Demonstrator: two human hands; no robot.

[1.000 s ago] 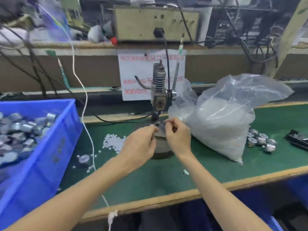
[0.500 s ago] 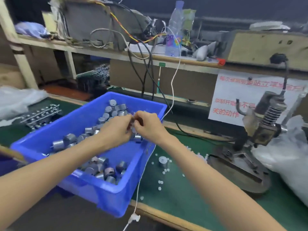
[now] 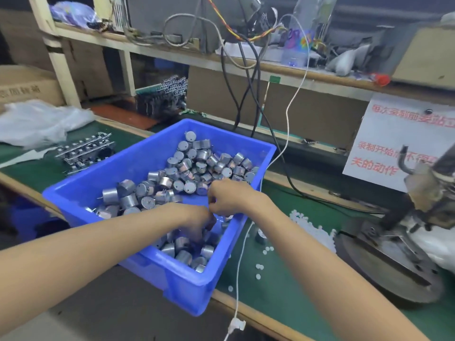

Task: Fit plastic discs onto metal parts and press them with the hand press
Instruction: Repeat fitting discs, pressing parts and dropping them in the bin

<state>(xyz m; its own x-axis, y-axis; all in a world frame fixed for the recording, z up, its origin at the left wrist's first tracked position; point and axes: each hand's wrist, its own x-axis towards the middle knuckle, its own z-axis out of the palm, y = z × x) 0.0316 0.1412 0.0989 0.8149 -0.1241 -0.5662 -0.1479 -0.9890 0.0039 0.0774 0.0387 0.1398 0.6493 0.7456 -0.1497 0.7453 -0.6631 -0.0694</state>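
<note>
At far left of the worktop (image 3: 283, 291), a crumpled plastic bag (image 3: 37, 119) lies toward the back, w/ a stack of circuit boards (image 3: 85, 150) just beside it on the right. Next is the blue bin (image 3: 172, 279), set at an angle; its near corner sticks out past the worktop's wooden front edge. Metal parts (image 3: 197, 163) are heaped across the bin floor, thickest toward the far-right wall.

Both hands are over the bin's right half, close together. L hand (image 3: 194, 217) is low, knuckles up, fingers curled down among the parts; too blurred to tell whether it has hold of one. R hand (image 3: 231, 198) is just behind it, fingers bent in toward the L hand; can't tell if anything is pinched there either. The R forearm crosses the bin's right rim.

A white cable (image 3: 236, 291) runs down just beside that rim & drops off the front edge. Btwn bin & hand press (image 3: 426, 183) is a strip of green worktop w/ a pile of plastic discs (image 3: 312, 228) toward the back, loose ones scattered fwd, & one lone part (image 3: 260, 236) near the bin wall. The press's round base (image 3: 389, 267) fills the right side, the press itself cut off by the frame edge. A paper sign (image 3: 394, 134) hangs behind it.
</note>
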